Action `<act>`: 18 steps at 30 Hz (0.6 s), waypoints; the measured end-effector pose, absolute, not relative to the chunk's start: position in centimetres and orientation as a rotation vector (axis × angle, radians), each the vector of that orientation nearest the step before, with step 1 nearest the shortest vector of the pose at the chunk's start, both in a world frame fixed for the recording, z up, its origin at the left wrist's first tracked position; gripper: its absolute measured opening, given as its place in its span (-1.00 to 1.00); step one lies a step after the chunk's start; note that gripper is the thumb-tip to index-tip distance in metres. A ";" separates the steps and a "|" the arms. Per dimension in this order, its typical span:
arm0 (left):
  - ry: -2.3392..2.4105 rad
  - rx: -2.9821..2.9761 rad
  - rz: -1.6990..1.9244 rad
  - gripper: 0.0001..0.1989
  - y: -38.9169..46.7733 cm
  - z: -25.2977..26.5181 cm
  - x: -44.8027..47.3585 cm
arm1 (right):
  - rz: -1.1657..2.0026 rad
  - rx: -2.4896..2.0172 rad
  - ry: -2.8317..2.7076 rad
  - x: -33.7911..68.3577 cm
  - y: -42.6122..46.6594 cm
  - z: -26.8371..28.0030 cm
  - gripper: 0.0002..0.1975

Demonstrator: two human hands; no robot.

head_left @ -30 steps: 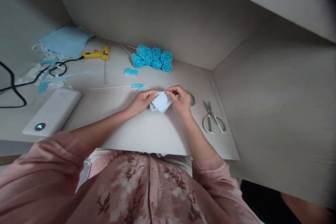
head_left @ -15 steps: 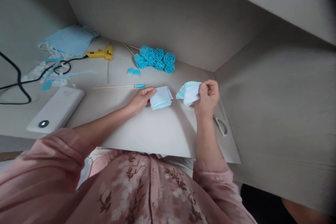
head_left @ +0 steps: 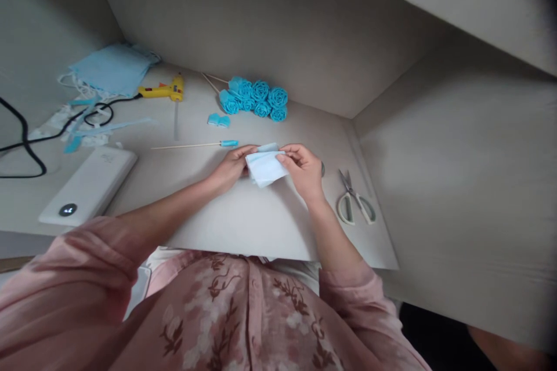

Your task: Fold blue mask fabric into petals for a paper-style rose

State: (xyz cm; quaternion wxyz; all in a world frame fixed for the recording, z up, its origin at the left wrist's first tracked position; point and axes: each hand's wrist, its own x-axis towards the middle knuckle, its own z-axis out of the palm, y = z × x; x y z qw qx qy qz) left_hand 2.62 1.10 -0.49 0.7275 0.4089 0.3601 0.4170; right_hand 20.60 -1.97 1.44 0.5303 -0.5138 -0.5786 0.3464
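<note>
My left hand (head_left: 232,168) is closed on the left side of a stack of white and pale-blue fabric squares (head_left: 266,169), its fingers partly hidden behind them. My right hand (head_left: 304,169) pinches the right side of the same squares between thumb and fingers, so the pieces overlap between both hands just above the table. Beyond my left hand lies a thin wooden stick (head_left: 187,146) with a rolled blue piece (head_left: 229,143) on its end. A small blue cut piece (head_left: 218,120) rests farther back.
Several blue fabric roses (head_left: 261,97) on sticks lie at the back. A yellow glue gun (head_left: 163,90), blue face masks (head_left: 111,68), strips of scrap (head_left: 91,122) and a white power bank (head_left: 89,185) occupy the left. Open scissors (head_left: 353,197) lie right; a round object peeks from behind my right hand.
My right hand has moved left with its loose fabric pieces, bringing them against the squares in my left hand. The scissors now show fully. My left hand has stayed nearly still.
</note>
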 end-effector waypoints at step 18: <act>0.838 1.051 0.868 -0.65 1.2 -1.1 2.7 | 0.645 -1.325 -1.474 21.3 -1.1 0.8 -0.73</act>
